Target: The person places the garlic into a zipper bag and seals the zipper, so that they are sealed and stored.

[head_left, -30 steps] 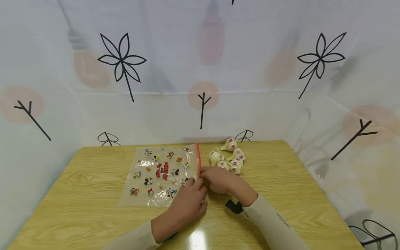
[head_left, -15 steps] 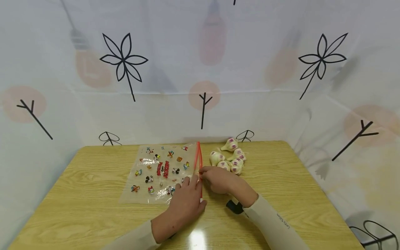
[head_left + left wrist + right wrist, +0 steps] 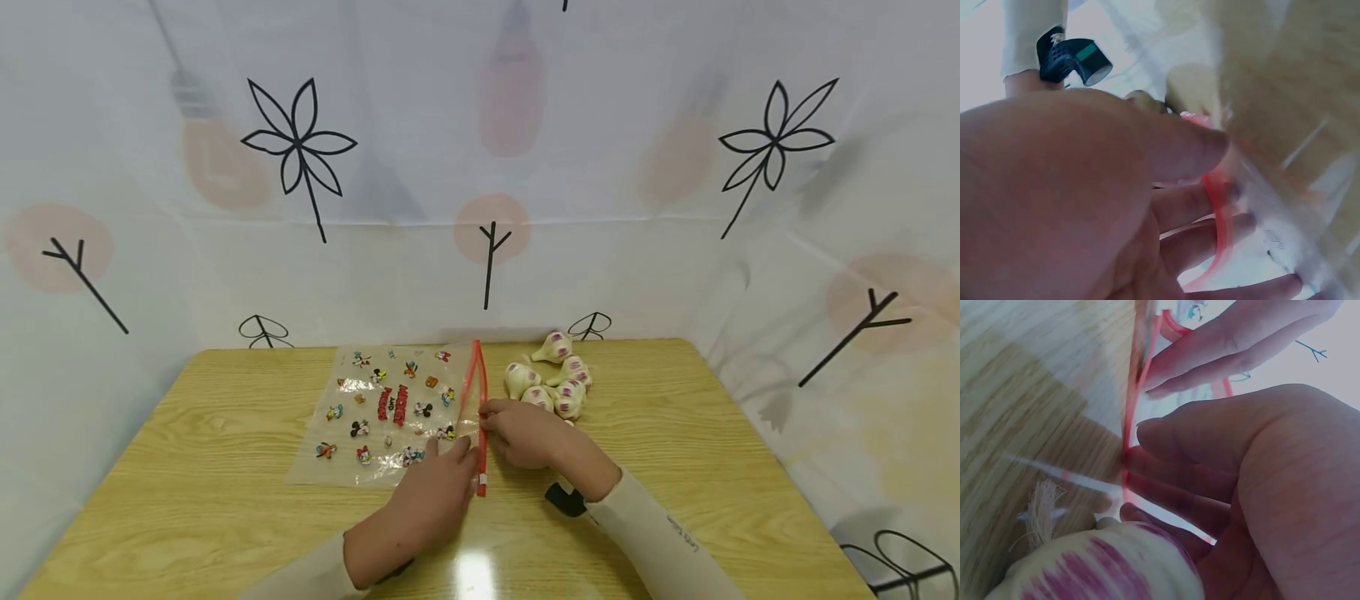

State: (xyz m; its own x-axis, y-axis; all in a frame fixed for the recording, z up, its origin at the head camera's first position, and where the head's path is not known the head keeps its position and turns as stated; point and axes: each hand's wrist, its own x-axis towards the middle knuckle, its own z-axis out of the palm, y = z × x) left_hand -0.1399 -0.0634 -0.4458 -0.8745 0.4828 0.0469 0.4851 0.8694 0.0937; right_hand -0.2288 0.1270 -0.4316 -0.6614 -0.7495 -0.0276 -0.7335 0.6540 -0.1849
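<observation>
A clear plastic bag (image 3: 390,433) with cartoon prints and a red zip edge (image 3: 482,375) lies flat, mouth to the right, its red strips parted toward the top. My left hand (image 3: 431,500) grips the lower part of that edge; in the left wrist view its thumb and fingers (image 3: 1191,247) lie on either side of the film. My right hand (image 3: 528,433) pinches the edge higher up. In the right wrist view the thumb of my right hand (image 3: 1297,462) is in front of the red edge (image 3: 1130,419), with fingers behind it.
Several garlic bulbs (image 3: 568,398) sit at the back, right of the bag, just beyond my right hand; one bulb (image 3: 1104,565) is close beneath it in the right wrist view. The wooden table (image 3: 660,433) meets a patterned cloth (image 3: 397,275) behind.
My left hand has drawn back toward the table's front and slightly left, showing the lower end of the red edge. The red strips have spread apart. My right hand has hardly moved.
</observation>
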